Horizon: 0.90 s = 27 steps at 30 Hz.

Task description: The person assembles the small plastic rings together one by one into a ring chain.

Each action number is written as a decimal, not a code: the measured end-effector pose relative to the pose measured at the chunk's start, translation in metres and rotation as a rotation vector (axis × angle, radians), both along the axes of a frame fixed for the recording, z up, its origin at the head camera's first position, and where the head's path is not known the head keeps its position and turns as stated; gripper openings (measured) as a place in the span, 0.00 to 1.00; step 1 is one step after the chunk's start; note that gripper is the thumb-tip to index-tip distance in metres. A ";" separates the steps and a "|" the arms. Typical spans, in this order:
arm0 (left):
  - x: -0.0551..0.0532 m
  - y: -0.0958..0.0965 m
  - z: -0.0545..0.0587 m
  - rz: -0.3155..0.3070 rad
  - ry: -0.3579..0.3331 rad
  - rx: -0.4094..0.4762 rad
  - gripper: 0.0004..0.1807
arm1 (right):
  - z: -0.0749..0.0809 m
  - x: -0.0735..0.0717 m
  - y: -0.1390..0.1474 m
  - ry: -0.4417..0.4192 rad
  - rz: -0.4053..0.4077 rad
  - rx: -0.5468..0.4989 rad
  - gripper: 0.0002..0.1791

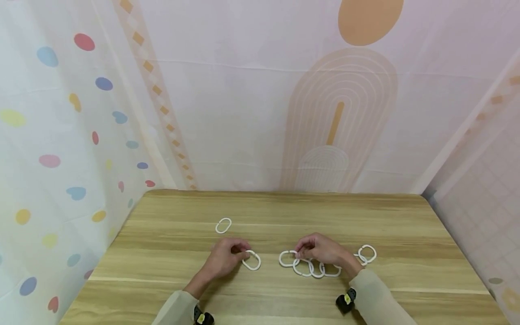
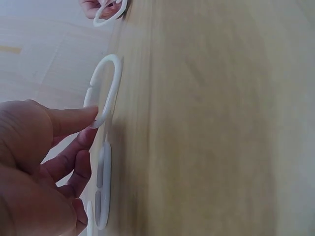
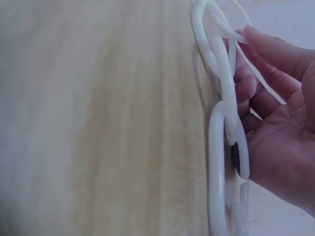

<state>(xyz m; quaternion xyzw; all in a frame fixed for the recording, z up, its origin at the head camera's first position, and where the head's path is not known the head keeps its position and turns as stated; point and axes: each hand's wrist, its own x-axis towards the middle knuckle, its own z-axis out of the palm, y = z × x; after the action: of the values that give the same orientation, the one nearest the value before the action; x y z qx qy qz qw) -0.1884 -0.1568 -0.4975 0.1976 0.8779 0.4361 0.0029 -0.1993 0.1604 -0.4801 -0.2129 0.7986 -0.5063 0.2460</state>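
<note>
Between thumb and forefinger, my left hand (image 1: 229, 259) pinches a white oval plastic link (image 1: 253, 262) by its edge. A small gap in the link's side shows in the left wrist view, where the link (image 2: 116, 81) stands tilted close over the wood. To the right, my right hand (image 1: 321, 249) pinches near the left end of a chain of several white links (image 1: 302, 268). The end link (image 1: 287, 265) of that chain points toward the left hand, apart from the single link. Part of the chain is hidden beneath the right hand and wrist.
A loose white link (image 1: 223, 225) lies on the wooden table (image 1: 284, 212) beyond the left hand. The chain's far end link (image 1: 368, 253) lies right of the right wrist. A patterned curtain (image 1: 227, 113) hangs behind the table.
</note>
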 end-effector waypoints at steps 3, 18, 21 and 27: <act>0.001 0.002 0.002 0.025 -0.024 0.006 0.05 | 0.000 0.001 -0.001 -0.003 -0.010 0.000 0.07; 0.005 0.029 0.017 0.014 -0.090 0.122 0.05 | -0.004 0.000 -0.003 0.022 -0.021 -0.014 0.08; 0.007 0.037 0.017 -0.001 -0.093 0.117 0.04 | -0.003 0.001 -0.003 0.030 -0.022 -0.011 0.09; 0.008 0.052 0.018 -0.043 -0.087 0.103 0.02 | -0.003 0.001 -0.004 0.060 -0.026 0.010 0.09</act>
<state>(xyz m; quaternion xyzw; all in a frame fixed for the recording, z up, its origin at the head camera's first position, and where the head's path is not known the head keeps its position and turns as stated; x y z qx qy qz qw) -0.1801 -0.1045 -0.4798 0.1972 0.8490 0.4885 0.0404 -0.1979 0.1560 -0.4827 -0.2164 0.8109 -0.4987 0.2166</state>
